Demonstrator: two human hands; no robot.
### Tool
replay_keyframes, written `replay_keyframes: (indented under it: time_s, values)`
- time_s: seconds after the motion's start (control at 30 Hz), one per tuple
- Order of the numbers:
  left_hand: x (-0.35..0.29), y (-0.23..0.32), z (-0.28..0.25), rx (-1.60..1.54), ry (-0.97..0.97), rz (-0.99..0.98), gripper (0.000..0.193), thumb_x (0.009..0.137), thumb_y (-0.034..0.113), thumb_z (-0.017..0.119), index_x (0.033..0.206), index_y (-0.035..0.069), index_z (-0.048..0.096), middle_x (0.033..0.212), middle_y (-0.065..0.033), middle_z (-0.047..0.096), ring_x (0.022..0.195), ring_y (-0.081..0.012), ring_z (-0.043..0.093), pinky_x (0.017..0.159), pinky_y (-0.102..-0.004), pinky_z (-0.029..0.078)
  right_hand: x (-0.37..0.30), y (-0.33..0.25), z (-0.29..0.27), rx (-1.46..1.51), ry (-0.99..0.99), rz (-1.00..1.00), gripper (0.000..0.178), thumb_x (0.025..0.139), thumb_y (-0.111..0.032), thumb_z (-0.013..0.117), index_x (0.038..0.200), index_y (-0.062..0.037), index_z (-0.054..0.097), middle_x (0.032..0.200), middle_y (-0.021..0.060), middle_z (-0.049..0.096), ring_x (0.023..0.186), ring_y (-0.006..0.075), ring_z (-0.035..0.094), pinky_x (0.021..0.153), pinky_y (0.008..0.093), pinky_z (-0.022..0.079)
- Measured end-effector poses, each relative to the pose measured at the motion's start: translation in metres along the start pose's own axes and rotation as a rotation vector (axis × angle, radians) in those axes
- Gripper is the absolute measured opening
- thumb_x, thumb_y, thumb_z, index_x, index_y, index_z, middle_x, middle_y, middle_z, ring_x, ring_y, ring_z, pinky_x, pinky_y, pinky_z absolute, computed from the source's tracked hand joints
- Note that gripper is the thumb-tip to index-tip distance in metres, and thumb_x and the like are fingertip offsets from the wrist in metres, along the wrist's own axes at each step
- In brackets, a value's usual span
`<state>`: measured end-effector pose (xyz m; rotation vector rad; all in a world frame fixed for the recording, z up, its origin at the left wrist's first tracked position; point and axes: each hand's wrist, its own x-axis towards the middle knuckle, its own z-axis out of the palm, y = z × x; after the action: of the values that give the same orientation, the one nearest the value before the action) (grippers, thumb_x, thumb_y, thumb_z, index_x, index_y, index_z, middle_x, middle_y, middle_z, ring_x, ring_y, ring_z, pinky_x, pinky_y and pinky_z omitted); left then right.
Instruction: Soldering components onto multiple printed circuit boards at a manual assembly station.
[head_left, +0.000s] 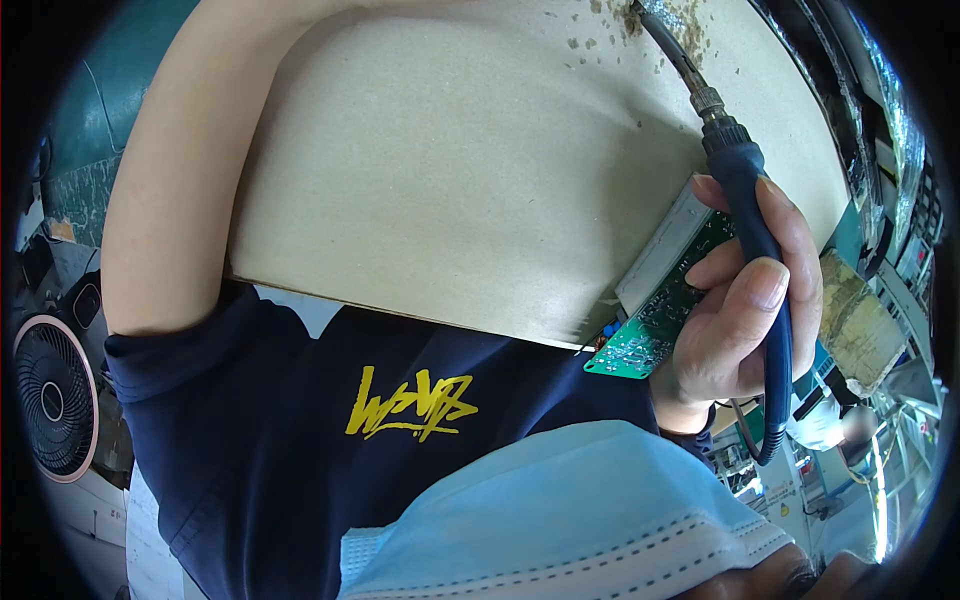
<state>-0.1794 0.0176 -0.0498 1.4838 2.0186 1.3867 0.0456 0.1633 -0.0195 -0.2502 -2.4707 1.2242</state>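
My right hand (735, 320) is closed around a soldering iron (740, 180) with a dark blue handle. The iron's metal barrel points up and away to the left, its tip reaching a stained patch (690, 30) with silvery bits at the far edge of view. Beneath and beside my right fingers is a green circuit board (645, 340) with a pale flat part (665, 245) along its side; whether the fingers touch it I cannot tell. My left forearm (190, 160) arches along the left side and leaves at the top, so the left hand is out of sight.
A tan, cardboard-like work surface (430, 180) fills the middle, its near edge close to my dark shirt. The iron's cable (768, 450) bends below my right hand. A round fan (55, 398) stands at left. Dark, shiny wrapped things (880, 100) line the right edge.
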Motion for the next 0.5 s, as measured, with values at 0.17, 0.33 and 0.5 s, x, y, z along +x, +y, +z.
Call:
replay_keyframes:
  time_s: [0.17,0.33,0.5]
  values:
    - [-0.004,-0.003,0.003,0.043,0.026,0.002,0.016,0.079,-0.002,0.061,0.069,0.004,0.050,0.056,0.0061,0.038,0.052,-0.0007,0.034,0.048,-0.0210,0.026,0.002,0.004,0.002,-0.004,0.010,-0.042,0.051,0.103,-0.035,0.052,0.119,0.0126,0.062,0.080,0.0254,0.068,0.072,0.0255,0.070,0.066,0.0266,0.052]
    - [-0.002,-0.005,-0.003,0.089,0.033,-0.029,0.018,0.079,-0.002,0.061,0.068,0.005,0.048,0.056,0.0063,0.036,0.052,-0.0008,0.034,0.048,-0.0208,0.025,0.000,0.001,-0.002,0.014,-0.008,-0.037,0.051,0.103,-0.034,0.051,0.119,0.0134,0.061,0.080,0.0241,0.067,0.071,0.0286,0.070,0.069,0.0292,0.054]
    - [-0.003,-0.010,0.001,0.047,0.069,0.002,0.017,0.081,-0.002,0.060,0.070,0.004,0.048,0.060,0.0064,0.038,0.054,0.0000,0.033,0.048,-0.0199,0.025,-0.006,-0.002,-0.006,0.129,0.061,0.011,0.046,0.102,-0.034,0.055,0.118,0.0087,0.062,0.088,0.0206,0.068,0.069,0.0215,0.065,0.065,0.0278,0.050]
